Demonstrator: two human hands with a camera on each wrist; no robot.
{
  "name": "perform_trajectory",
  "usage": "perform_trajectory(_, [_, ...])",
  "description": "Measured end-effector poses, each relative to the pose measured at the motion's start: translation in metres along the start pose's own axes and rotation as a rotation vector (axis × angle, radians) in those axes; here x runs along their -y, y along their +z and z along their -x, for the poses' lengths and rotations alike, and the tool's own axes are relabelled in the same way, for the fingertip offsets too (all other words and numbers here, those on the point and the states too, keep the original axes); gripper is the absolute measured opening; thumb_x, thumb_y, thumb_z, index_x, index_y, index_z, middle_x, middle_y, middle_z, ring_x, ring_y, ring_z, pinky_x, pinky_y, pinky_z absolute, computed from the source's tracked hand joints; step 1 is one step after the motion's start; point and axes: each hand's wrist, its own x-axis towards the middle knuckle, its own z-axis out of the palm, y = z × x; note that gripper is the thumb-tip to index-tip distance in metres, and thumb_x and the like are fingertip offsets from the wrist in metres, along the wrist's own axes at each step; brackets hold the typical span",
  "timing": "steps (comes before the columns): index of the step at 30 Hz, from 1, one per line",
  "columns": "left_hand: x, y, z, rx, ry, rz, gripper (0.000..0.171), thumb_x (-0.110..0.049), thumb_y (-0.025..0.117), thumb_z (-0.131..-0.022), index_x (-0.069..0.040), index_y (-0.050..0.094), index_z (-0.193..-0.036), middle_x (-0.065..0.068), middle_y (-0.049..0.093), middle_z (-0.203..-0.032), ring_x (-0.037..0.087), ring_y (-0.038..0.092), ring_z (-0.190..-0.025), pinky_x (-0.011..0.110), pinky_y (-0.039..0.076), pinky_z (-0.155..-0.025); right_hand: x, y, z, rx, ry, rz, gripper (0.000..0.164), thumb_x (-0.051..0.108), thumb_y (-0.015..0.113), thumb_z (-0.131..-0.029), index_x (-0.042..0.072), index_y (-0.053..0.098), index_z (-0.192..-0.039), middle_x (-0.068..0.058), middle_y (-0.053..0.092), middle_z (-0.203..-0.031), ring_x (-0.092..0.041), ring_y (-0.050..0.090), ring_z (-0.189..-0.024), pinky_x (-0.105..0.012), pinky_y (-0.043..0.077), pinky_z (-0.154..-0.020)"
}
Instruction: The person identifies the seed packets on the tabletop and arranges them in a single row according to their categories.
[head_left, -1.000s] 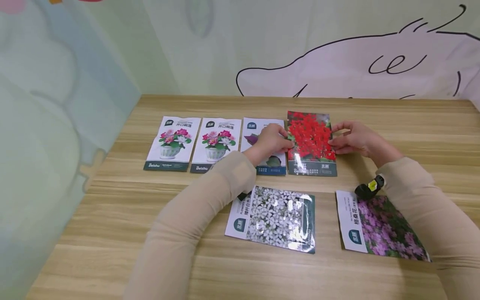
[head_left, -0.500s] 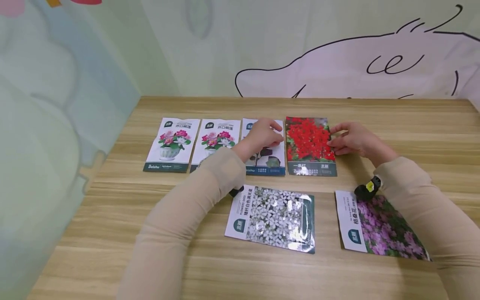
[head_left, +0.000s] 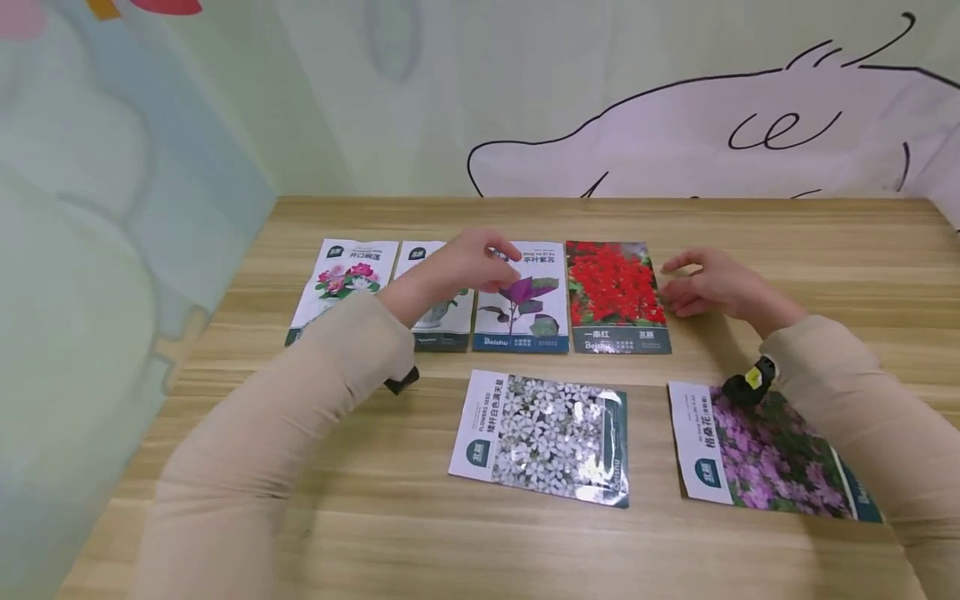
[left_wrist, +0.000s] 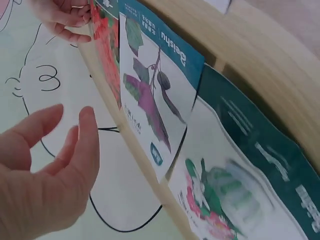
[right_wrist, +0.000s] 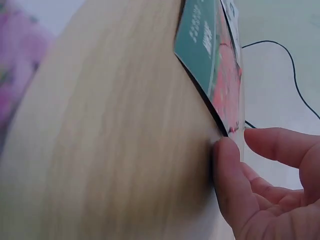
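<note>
A seed packet with red flowers lies at the right end of a row of packets. Just off its right edge is my right hand, fingers loosely bent and holding nothing. My left hand hovers over the upper part of the purple-leaf seed packet, its thumb and fingers apart in the left wrist view. Left of that packet are two lotus seed packets; the second lotus packet is partly hidden by my left wrist, and the first lotus packet is partly covered by the sleeve.
Nearer to me on the wooden table lie a white-flower seed packet, turned sideways, and a pink-flower seed packet partly under my right forearm. A wall with a cartoon drawing stands behind the table.
My left hand has let go of the red-flower packet and moved left, uncovering the purple-leaf packet. The red-flower packet has come slightly toward me, level with the row. My right hand has drawn slightly off it.
</note>
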Motion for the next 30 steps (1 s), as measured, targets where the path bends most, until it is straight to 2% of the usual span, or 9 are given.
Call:
perform_trajectory(3, [-0.001,-0.011,0.013,0.082,-0.015,0.071,0.042,-0.007,0.059,-0.089,0.001,0.048,-0.128,0.022,0.057,-0.116,0.031,0.058,-0.105,0.036,0.048,-0.092,-0.003,-0.009,0.006,0.022,0.015,-0.048,0.050,0.006,0.050,-0.095,-0.010,0.023,-0.135,0.002,0.063,-0.081,-0.011,0.061,-0.068,-0.028,0.056,-0.066])
perform_trajectory(6, [-0.002,-0.022,0.025,0.123,-0.042,0.132,0.043,-0.007,0.059,-0.090,0.000,0.046,-0.130,0.022,0.053,-0.124,0.033,0.054,-0.113,0.037,0.046,-0.095,-0.003,-0.015,0.012,0.030,0.026,-0.137,0.050,0.008,0.050,-0.096,-0.008,0.023,-0.135,0.003,0.065,-0.083,-0.011,0.064,-0.073,-0.029,0.056,-0.069])
perform_trajectory(10, [0.002,-0.032,0.037,0.167,-0.103,0.113,0.044,-0.010,0.059,-0.091,0.000,0.045,-0.132,0.021,0.052,-0.126,0.032,0.053,-0.115,0.040,0.045,-0.096,-0.001,-0.018,0.021,0.050,0.052,-0.341,0.040,0.007,0.049,-0.096,0.000,0.031,-0.131,0.000,0.069,-0.084,-0.013,0.067,-0.078,-0.030,0.056,-0.071])
perform_trajectory(13, [0.009,-0.037,0.045,0.239,-0.169,0.074,0.046,-0.012,0.058,-0.093,0.001,0.043,-0.135,0.021,0.053,-0.128,0.029,0.053,-0.116,0.040,0.044,-0.097,-0.001,-0.019,0.030,0.074,0.085,-0.528,0.025,0.003,0.050,-0.094,0.006,0.045,-0.118,-0.004,0.070,-0.086,-0.017,0.068,-0.080,-0.031,0.056,-0.072])
perform_trajectory(16, [0.017,-0.039,0.054,0.308,-0.222,0.066,0.045,-0.013,0.055,-0.094,0.001,0.043,-0.135,0.020,0.054,-0.129,0.025,0.056,-0.114,0.040,0.045,-0.096,-0.004,-0.016,0.041,0.106,0.111,-0.643,0.015,0.002,0.050,-0.094,0.011,0.057,-0.105,-0.008,0.070,-0.089,-0.020,0.068,-0.083,-0.032,0.056,-0.073])
perform_trajectory(18, [0.023,-0.038,0.060,0.343,-0.238,0.088,0.044,-0.012,0.054,-0.094,0.003,0.042,-0.135,0.020,0.054,-0.128,0.026,0.056,-0.113,0.042,0.045,-0.096,-0.008,-0.012,0.048,0.136,0.117,-0.647,0.017,0.003,0.049,-0.096,0.013,0.061,-0.100,-0.007,0.070,-0.093,-0.020,0.068,-0.086,-0.031,0.056,-0.075])
perform_trajectory(22, [0.032,-0.035,0.075,0.405,-0.237,0.119,0.048,-0.013,0.055,-0.093,0.004,0.040,-0.136,0.020,0.052,-0.130,0.030,0.052,-0.119,0.044,0.041,-0.100,-0.018,-0.002,0.064,0.216,0.100,-0.653,0.022,0.002,0.046,-0.097,0.014,0.063,-0.104,-0.009,0.069,-0.100,-0.021,0.066,-0.092,-0.032,0.054,-0.079])
perform_trajectory(25, [0.036,-0.034,0.085,0.433,-0.241,0.133,0.052,-0.015,0.057,-0.092,0.004,0.037,-0.136,0.021,0.050,-0.132,0.032,0.048,-0.123,0.045,0.039,-0.102,-0.025,0.004,0.076,0.309,0.099,-0.688,0.027,0.001,0.044,-0.097,0.014,0.065,-0.106,-0.010,0.068,-0.104,-0.022,0.065,-0.096,-0.032,0.053,-0.082])
perform_trajectory(30, [0.048,-0.032,0.096,0.418,-0.288,0.164,0.056,-0.016,0.055,-0.093,0.007,0.031,-0.138,0.020,0.054,-0.128,0.028,0.053,-0.118,0.043,0.042,-0.099,-0.030,0.011,0.086,0.476,0.079,-0.722,0.030,0.002,0.041,-0.098,0.014,0.065,-0.113,-0.010,0.065,-0.112,-0.022,0.063,-0.103,-0.033,0.051,-0.087])
